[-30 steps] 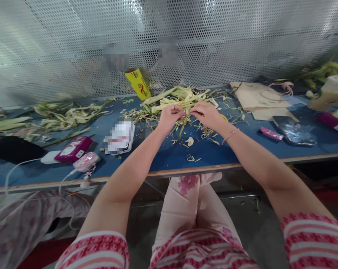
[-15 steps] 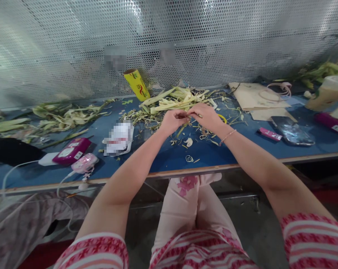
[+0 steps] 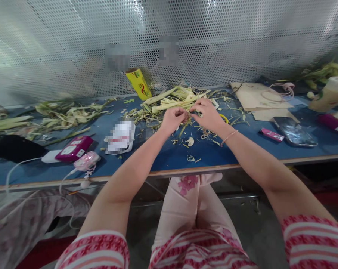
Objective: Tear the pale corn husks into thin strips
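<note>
My left hand and my right hand meet over the blue table, just in front of a heap of pale green husk-like leaves. Fingers of both hands are pinched close together. Something small and plant-like seems to sit between them, too small to name. A yellow band shows beside my right wrist. Dry scraps and a thin coiled strand lie on the table below my hands.
Behind the table stands a perforated metal wall. A yellow tube leans near it. On the left are a white box, a purple device and more leaves; on the right, a phone, brown paper and a cup.
The fingers of my right hand have lifted and shifted slightly, with a little more gap between thumb and fingers. My left hand stays nearly in place. The view has shifted slightly.
</note>
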`<state>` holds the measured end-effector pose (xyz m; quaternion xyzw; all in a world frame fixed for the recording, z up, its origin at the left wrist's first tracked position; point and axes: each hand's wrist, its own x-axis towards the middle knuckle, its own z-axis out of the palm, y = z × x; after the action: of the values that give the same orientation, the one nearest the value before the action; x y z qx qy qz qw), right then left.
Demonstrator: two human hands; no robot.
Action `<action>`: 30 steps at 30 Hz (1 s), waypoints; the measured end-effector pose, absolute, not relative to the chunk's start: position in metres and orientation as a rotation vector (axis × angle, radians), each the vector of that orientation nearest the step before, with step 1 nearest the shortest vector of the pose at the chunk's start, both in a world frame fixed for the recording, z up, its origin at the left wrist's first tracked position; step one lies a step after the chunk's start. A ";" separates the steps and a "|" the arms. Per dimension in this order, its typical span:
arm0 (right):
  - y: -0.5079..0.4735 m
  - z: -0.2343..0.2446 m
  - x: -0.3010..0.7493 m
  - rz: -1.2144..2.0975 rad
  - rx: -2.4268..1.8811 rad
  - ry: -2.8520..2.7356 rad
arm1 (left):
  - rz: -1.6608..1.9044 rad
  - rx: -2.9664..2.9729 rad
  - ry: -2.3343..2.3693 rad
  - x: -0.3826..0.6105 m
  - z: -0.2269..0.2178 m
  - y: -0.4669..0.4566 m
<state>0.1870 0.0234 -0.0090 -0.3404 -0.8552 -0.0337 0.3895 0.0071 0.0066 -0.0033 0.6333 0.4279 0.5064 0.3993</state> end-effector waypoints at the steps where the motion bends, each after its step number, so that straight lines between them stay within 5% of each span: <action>1: 0.025 -0.010 0.187 -0.069 -0.873 -2.188 | 1.293 1.593 1.089 0.007 -0.003 0.007; 30: 0.020 -0.011 0.178 0.277 -0.853 -1.954 | 1.280 1.962 1.286 0.005 -0.005 0.010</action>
<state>0.1777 0.0196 -0.0106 -0.3491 -0.7994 0.1134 0.4756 0.0049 0.0097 -0.0053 0.7141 0.4679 0.4659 0.2325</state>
